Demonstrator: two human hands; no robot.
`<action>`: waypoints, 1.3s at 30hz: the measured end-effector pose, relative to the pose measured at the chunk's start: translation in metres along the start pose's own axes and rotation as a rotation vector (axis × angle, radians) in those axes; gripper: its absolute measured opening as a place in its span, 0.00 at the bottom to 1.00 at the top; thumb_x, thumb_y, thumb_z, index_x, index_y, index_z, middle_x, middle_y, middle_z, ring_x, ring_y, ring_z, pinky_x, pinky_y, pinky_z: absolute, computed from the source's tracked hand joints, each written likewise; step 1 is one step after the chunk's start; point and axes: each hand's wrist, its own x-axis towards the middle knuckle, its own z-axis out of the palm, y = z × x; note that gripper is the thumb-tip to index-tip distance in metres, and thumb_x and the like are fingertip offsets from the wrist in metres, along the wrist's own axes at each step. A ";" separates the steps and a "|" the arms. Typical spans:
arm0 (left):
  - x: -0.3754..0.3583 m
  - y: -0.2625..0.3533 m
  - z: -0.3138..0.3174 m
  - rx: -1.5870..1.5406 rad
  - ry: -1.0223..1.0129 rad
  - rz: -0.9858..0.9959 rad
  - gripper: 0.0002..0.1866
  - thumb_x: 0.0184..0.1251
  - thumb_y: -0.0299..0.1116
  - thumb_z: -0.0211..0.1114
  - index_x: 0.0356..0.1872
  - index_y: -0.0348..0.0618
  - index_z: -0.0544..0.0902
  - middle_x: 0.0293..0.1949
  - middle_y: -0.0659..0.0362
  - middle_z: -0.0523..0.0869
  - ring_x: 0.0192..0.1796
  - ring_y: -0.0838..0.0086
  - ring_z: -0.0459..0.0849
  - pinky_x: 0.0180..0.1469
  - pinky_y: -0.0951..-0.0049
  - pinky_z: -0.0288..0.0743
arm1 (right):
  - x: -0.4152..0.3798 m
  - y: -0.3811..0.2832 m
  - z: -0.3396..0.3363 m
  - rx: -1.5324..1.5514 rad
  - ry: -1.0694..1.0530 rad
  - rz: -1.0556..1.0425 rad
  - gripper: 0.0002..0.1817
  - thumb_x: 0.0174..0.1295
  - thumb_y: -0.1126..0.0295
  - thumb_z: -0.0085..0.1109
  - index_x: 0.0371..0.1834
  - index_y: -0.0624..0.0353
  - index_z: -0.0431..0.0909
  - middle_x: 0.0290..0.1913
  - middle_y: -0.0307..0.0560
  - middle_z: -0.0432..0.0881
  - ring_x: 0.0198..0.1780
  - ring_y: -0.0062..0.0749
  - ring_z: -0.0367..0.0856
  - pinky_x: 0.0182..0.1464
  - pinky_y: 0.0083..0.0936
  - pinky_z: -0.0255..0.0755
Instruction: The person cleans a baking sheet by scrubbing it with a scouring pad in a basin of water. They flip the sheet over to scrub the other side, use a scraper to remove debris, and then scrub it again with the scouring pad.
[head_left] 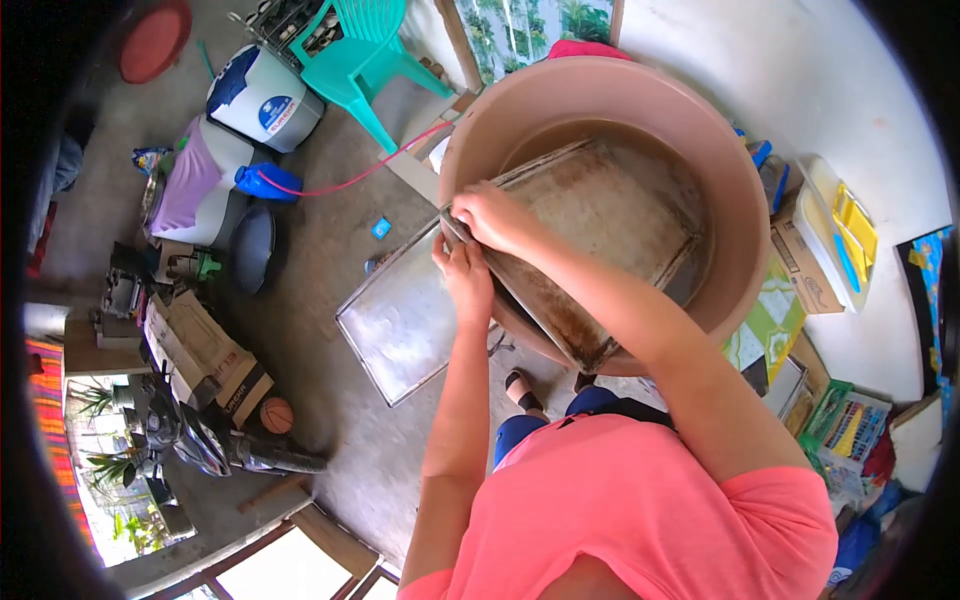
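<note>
A dirty, browned metal tray [545, 305] is tilted on the near rim of a large pinkish-brown tub [738, 190]. At the tray's upper left corner, my left hand [467, 278] grips its edge with closed fingers. My right hand [490, 215] is closed at the same corner; what it holds, if anything, is hidden. Another stained tray [610, 205] lies in murky water [690, 195] inside the tub. Left of the tub, a cleaner, shiny tray [400, 310] is low down, partly behind my left hand and forearm.
A green plastic chair [360, 65] stands beyond the tub. A pink hose [375, 175] runs from a blue container [268, 181] toward the tub. At left are a motorcycle [205, 440], cardboard boxes [205, 350] and a dark basin [258, 250]. Crates [845, 430] sit at right.
</note>
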 end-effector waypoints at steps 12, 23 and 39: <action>0.001 0.002 -0.007 -0.277 -0.115 -0.131 0.15 0.70 0.34 0.53 0.43 0.30 0.81 0.68 0.45 0.58 0.69 0.59 0.58 0.67 0.66 0.56 | -0.051 -0.018 -0.028 0.071 -0.158 0.246 0.02 0.51 0.78 0.57 0.27 0.59 0.79 0.30 0.54 0.82 0.35 0.53 0.81 0.35 0.43 0.72; 0.004 -0.015 -0.007 -0.097 -0.122 0.037 0.13 0.70 0.32 0.54 0.45 0.31 0.79 0.67 0.41 0.57 0.65 0.47 0.64 0.66 0.57 0.59 | -0.037 0.004 -0.011 0.115 -0.084 0.038 0.04 0.48 0.79 0.58 0.20 0.59 0.74 0.26 0.53 0.77 0.34 0.51 0.77 0.37 0.43 0.68; 0.056 -0.018 0.018 0.427 -0.010 0.172 0.18 0.67 0.31 0.52 0.53 0.30 0.76 0.62 0.40 0.65 0.62 0.42 0.67 0.61 0.51 0.67 | -0.125 -0.050 -0.048 0.199 -0.093 0.271 0.10 0.57 0.78 0.57 0.41 0.59 0.83 0.40 0.53 0.83 0.45 0.47 0.80 0.47 0.35 0.73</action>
